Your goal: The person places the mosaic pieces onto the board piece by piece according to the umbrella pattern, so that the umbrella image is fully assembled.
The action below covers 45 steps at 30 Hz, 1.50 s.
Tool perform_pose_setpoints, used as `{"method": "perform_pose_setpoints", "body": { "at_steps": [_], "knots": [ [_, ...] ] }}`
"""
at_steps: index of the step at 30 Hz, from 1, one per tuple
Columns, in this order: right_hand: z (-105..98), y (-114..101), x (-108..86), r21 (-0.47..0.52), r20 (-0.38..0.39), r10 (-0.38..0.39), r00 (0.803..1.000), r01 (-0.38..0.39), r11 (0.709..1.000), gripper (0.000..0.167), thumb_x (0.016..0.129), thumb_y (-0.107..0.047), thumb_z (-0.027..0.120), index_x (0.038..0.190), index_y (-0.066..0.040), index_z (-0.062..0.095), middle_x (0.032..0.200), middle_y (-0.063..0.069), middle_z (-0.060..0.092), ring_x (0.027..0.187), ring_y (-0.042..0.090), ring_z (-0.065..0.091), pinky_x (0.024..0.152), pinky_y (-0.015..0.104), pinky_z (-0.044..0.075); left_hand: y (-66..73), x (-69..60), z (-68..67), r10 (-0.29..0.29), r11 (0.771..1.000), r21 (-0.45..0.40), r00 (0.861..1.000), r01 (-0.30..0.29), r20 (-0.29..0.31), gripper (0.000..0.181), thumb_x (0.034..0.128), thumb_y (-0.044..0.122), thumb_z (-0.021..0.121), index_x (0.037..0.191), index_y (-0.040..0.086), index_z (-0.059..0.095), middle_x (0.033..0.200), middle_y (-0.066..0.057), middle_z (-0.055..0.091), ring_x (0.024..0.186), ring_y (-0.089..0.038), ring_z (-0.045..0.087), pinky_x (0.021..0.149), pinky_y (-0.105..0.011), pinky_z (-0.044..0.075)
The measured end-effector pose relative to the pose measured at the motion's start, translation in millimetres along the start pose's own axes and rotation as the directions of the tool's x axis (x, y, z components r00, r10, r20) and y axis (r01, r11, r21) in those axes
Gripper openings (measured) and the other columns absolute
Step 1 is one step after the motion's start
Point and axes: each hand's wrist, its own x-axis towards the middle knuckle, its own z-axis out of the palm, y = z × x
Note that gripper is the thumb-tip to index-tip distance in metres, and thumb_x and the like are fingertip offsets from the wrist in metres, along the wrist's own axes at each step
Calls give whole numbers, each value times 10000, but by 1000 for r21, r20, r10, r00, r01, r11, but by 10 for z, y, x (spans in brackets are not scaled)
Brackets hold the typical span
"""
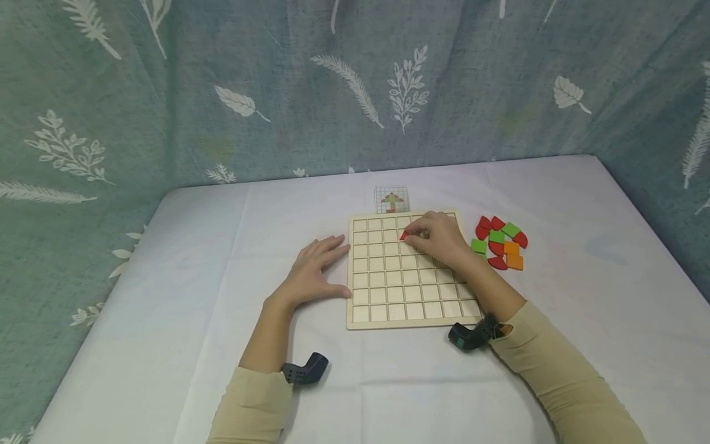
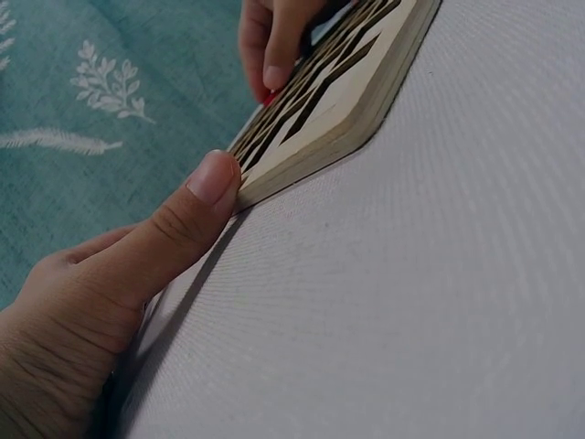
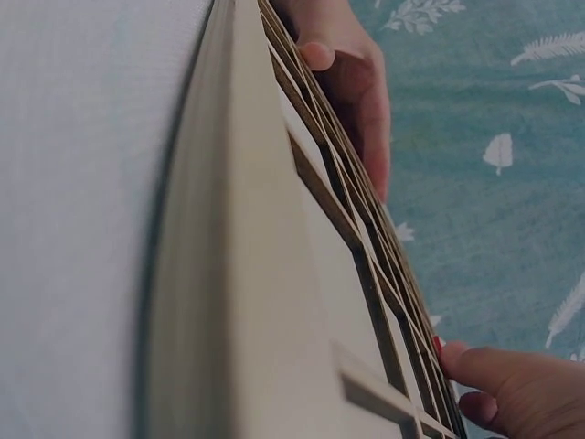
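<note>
A square wooden grid board [image 1: 384,280] lies on the table. My right hand [image 1: 438,237] pinches a small red piece [image 1: 403,235] between thumb and fingers, over a cell near the board's far side. In the right wrist view, only a sliver of that red piece [image 3: 438,345] shows beside the thumb. My left hand [image 1: 313,271] has its fingers spread along the board's left edge. Its thumb [image 2: 215,178] touches the board's side in the left wrist view. Beyond the far edge lies a pattern card [image 1: 391,199] showing a red, green and orange figure on a grid.
Right of the board lie loose pieces: red rounded ones [image 1: 497,263], green ones [image 1: 511,229] and orange squares [image 1: 514,262]. A white cloth [image 1: 388,382] covers the table. A blue-green leaf-print curtain [image 1: 310,92] hangs behind it.
</note>
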Motion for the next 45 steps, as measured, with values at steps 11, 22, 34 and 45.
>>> {"method": "perform_pose_setpoints", "body": {
  "at_steps": [11,22,34,45],
  "knots": [
    [-124,6,-46,34,-17,31,999,-31,999,266,867,-224,684,1086,-76,710,993,115,648,945,285,551,950,532,375,3,16,-18,-13,1000,10,1000,13,5,1045,533,705,744,1399,187,475,1526,19,329,1428,-212,228,1199,-405,81],
    [-254,41,-108,53,-25,88,996,-86,995,298,868,-228,684,1099,-42,699,1038,151,645,968,307,532,871,484,425,8,-11,-20,-29,999,12,1000,29,-1,1042,537,701,748,1400,186,475,1527,19,329,1430,-213,225,1198,-414,88],
    [-411,147,-200,14,-94,102,990,-102,995,297,852,-211,705,1076,-16,703,940,161,650,828,292,528,649,335,417,-5,-15,1,-12,1000,9,1000,12,7,1017,552,636,789,1402,178,471,1528,4,326,1429,-236,225,1198,-422,84],
    [-587,292,-261,18,-86,150,985,-149,989,332,861,-225,694,1111,-6,682,985,192,634,763,277,509,611,313,415,6,-13,3,-15,1000,14,1000,15,0,1017,548,654,773,1399,185,474,1528,8,326,1428,-226,227,1199,-419,84]
  ]
}}
